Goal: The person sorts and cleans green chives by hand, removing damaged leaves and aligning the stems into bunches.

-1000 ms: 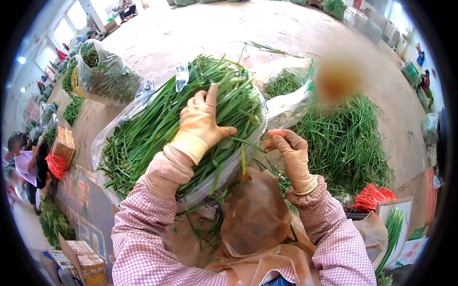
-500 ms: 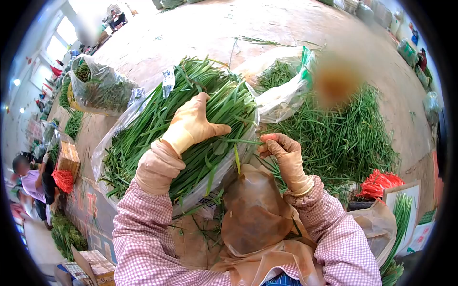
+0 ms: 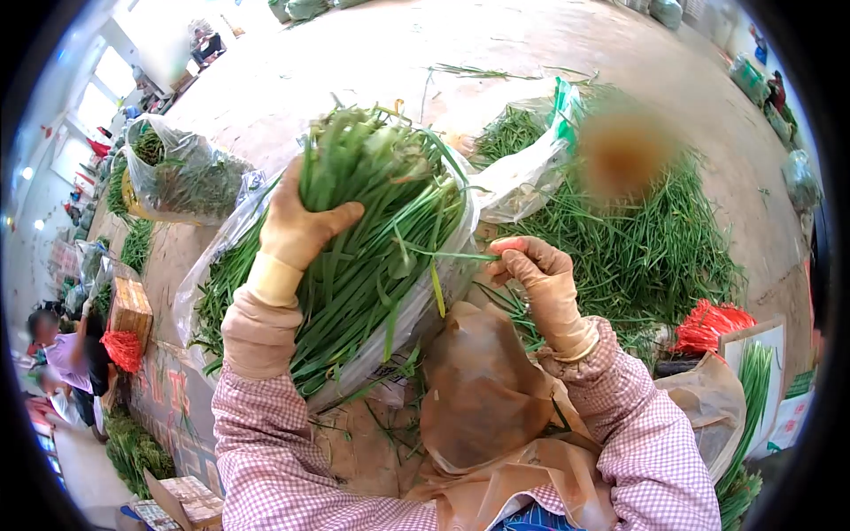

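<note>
A thick bunch of long green stalks, like garlic chives (image 3: 372, 164), is in my gloved left hand (image 3: 299, 221), whose fingers go behind it while the thumb lies across the front. The bunch's pale cut ends are raised and slightly blurred. Under it, more greens (image 3: 354, 310) fill a clear plastic bag (image 3: 188, 296). My gloved right hand (image 3: 538, 276) is closed, pinching the end of a single green blade (image 3: 460, 256) between thumb and forefinger. That blade stretches left toward the heap, beside a yellow leaf (image 3: 437, 288).
Loose greens (image 3: 637, 257) lie piled on the floor at right, near red ties (image 3: 708, 326). Behind stands an opened white bag (image 3: 522, 190) of greens. A filled clear bag (image 3: 190, 177), cardboard boxes (image 3: 131, 305) and a person in a purple top (image 3: 64, 358) are at left.
My left hand has shifted left and closed around a bunch, whose cut ends have risen. My right hand keeps its pinch on the blade almost in place.
</note>
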Action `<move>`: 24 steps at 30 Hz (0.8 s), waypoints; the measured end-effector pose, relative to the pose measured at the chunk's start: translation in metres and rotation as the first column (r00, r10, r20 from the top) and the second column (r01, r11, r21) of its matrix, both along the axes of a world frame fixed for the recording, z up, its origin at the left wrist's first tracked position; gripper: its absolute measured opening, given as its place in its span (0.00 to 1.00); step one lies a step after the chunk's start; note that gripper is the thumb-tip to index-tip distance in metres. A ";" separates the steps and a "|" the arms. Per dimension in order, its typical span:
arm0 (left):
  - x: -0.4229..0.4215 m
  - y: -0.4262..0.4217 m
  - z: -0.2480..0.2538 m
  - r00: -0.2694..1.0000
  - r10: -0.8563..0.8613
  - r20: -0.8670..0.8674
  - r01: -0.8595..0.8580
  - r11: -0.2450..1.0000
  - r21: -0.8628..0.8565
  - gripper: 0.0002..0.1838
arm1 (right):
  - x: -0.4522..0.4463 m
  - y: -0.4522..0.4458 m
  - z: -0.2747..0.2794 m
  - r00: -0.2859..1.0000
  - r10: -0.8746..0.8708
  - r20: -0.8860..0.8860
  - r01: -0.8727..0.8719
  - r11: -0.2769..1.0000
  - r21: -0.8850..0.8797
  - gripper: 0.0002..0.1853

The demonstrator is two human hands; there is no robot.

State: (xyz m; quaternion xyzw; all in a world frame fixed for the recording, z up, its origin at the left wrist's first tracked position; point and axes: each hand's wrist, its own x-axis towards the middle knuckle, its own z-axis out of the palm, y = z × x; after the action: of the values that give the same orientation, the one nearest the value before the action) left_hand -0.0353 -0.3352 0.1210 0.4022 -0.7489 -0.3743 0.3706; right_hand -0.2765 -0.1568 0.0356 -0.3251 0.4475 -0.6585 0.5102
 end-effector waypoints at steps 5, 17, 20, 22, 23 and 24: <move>0.021 0.019 0.024 0.959 0.073 -0.274 -0.019 0.980 0.196 0.29 | 0.023 -0.008 0.037 0.997 0.067 0.028 -0.061 0.985 -0.164 0.15; 0.016 0.056 0.006 0.992 0.023 0.121 0.022 0.933 -0.358 0.39 | 0.100 -0.092 0.070 0.944 0.325 -0.057 -0.311 0.820 -0.480 0.67; 0.017 0.090 0.001 0.970 -0.077 -0.231 0.082 0.997 0.010 0.33 | 0.125 -0.086 0.055 0.955 -0.049 -0.291 -0.202 0.611 -0.765 0.73; 0.025 0.107 -0.013 0.990 0.141 -0.014 -0.142 0.977 -0.158 0.38 | 0.138 -0.078 0.053 0.948 -0.095 -0.303 -0.195 0.579 -0.791 0.75; 0.025 0.115 -0.017 0.981 0.193 0.005 -0.188 0.958 -0.215 0.39 | 0.145 -0.074 0.051 0.990 0.088 -0.109 -0.141 0.607 -0.782 0.68; 0.027 0.126 -0.022 0.971 0.240 0.007 -0.230 0.939 -0.256 0.40 | 0.147 -0.072 0.055 0.937 -0.137 -0.322 -0.198 0.552 -0.810 0.56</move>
State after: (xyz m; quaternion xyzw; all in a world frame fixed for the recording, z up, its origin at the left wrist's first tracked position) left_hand -0.0085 -0.2096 0.0986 0.4452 -0.7440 -0.2208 0.4467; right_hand -0.1294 -0.2286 0.0905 -0.6463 0.1590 -0.7135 0.2190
